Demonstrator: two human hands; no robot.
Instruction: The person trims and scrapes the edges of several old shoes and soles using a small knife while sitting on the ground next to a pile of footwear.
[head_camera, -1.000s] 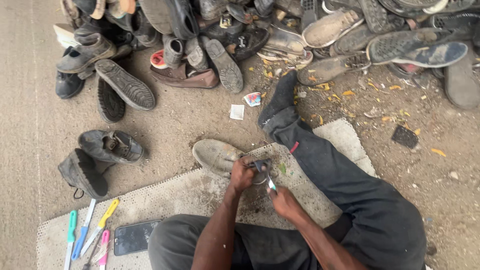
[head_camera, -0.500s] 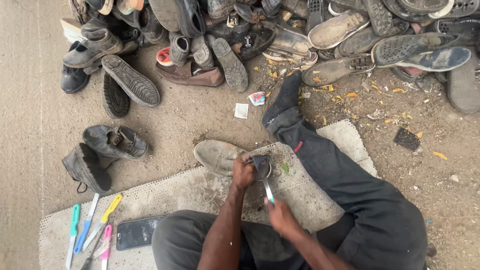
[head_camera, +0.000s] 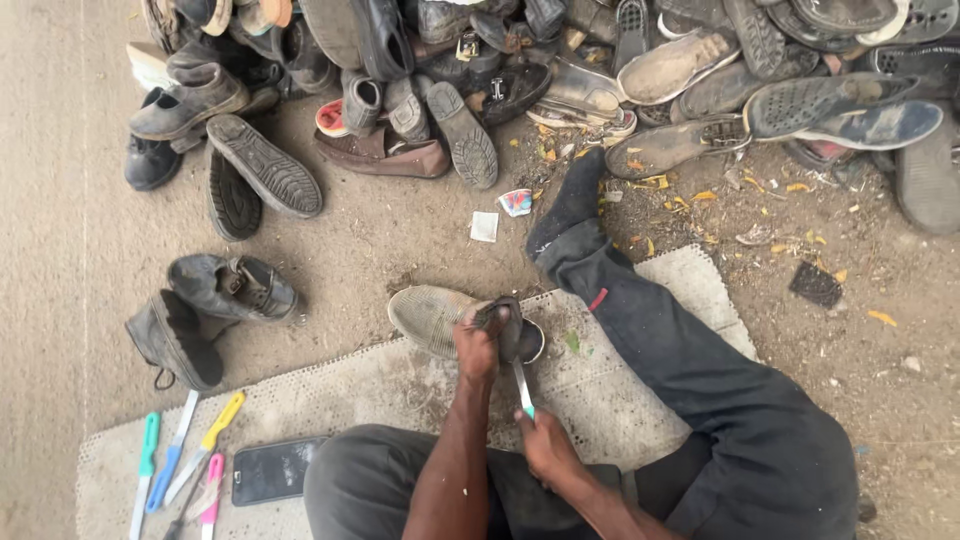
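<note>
I sit on a pale mat (head_camera: 400, 390) on the ground. A worn grey shoe (head_camera: 430, 315) lies sole up on the mat in front of me. My left hand (head_camera: 478, 345) grips its heel end, where a dark flap is peeled back. My right hand (head_camera: 545, 450) holds a knife (head_camera: 523, 388) with a light green handle, blade pointing up into the heel of the shoe. My right leg in dark trousers stretches out to the right, ending in a dark sock (head_camera: 570, 205).
A big pile of old shoes and soles (head_camera: 600, 70) fills the top. A pair of dark boots (head_camera: 205, 310) lies at the left. Several coloured-handled knives (head_camera: 180, 465) and a black phone (head_camera: 275, 470) rest on the mat's near left corner. Litter dots the ground.
My right hand has drawn back toward me with the knife, away from the shoe's heel. My left hand stays on the shoe.
</note>
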